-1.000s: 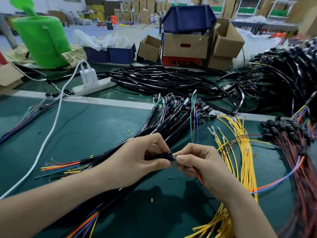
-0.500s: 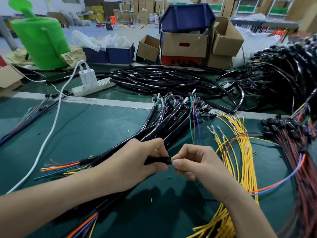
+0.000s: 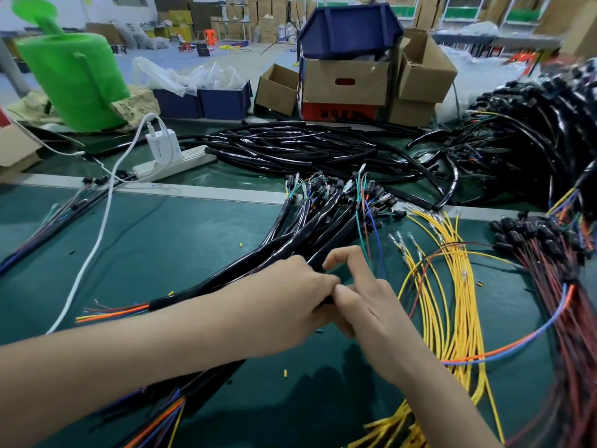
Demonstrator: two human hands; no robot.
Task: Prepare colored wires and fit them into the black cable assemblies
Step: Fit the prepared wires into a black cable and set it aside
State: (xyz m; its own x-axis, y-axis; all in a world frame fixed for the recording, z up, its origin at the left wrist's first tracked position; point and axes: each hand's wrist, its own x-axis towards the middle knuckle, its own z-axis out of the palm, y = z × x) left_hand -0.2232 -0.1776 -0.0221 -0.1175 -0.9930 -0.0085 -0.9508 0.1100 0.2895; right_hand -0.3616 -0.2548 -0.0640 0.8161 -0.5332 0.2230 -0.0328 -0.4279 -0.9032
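Black-sleeved, the end of one black cable is held low over the green tabletop, between the two hands, just in front of the fanned bundle of black cable assemblies. It is wrapped by the left hand, whose grip is curled tight round the sleeve. The same end is met by the right hand: its thumb is pressed against the cable tip and its lower fingers are curled beneath, while the index finger is raised and bent clear of it. Whether a wire is also caught in that grip cannot be told, since the spot is hidden by the thumbs.

Loose coloured wire ends are seen sticking out of another sleeve to the left. Yellow wires are spread just right of the right hand, crossed by an orange and blue pair. Red wires with black plugs are piled at the right edge. Farther back, black tubing is heaped beside a white power strip, and cardboard boxes and a green roll are set behind.
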